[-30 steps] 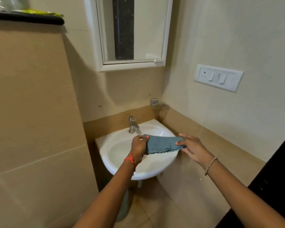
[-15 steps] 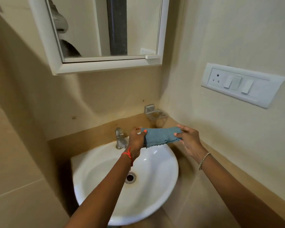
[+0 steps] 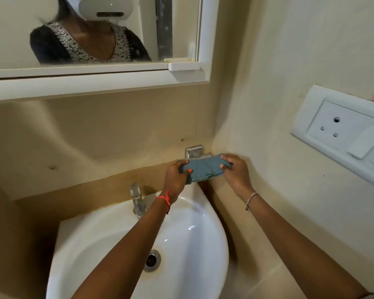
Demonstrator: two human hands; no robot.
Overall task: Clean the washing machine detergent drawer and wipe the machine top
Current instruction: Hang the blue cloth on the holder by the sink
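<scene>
A folded grey-blue cloth (image 3: 203,169) is stretched between both hands above the back right rim of a white washbasin (image 3: 188,229). My left hand (image 3: 176,176) grips the cloth's left end, thumb on top. My right hand (image 3: 235,169) pinches its right end. The cloth hangs just in front of a small metal wall holder (image 3: 194,151) in the corner. No washing machine or detergent drawer is in view.
A chrome tap (image 3: 136,199) stands at the basin's back, left of my left wrist. The drain (image 3: 152,260) lies below my left forearm. A white-framed mirror cabinet (image 3: 108,80) hangs overhead. A socket and switch plate (image 3: 345,134) is on the right wall.
I have stepped closer to the basin and look down more. Both hands carried the cloth back and right toward the corner holder, keeping their grip.
</scene>
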